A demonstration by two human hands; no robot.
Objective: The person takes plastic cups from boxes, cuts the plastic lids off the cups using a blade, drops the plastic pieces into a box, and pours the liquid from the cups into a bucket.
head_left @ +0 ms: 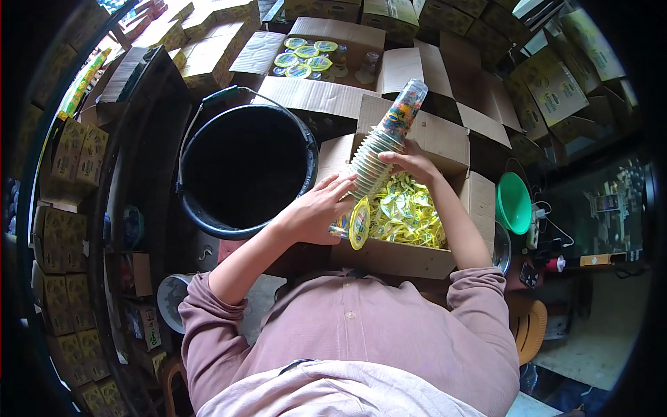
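Stack of nested cups (375, 156): held aslant over the open carton (410, 260) of yellow pieces (406, 212). Right hand (413, 163): fingers curled around the stack. Left hand (314, 212): fingers partly extended, laid against its lower end beside a yellow-lidded cup (359, 224); whether anything is gripped cannot be told.

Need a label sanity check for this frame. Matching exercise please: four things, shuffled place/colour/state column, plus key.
Things:
1. stack of cups
2. bucket
3. bowl
4. heap of yellow pieces

Descriptions:
A. plain green, at the right of the picture
B. piled inside an open cardboard box
C. black, with a handle
D. held by the right hand

Pairs: 1-D, 2-C, 3-A, 4-B
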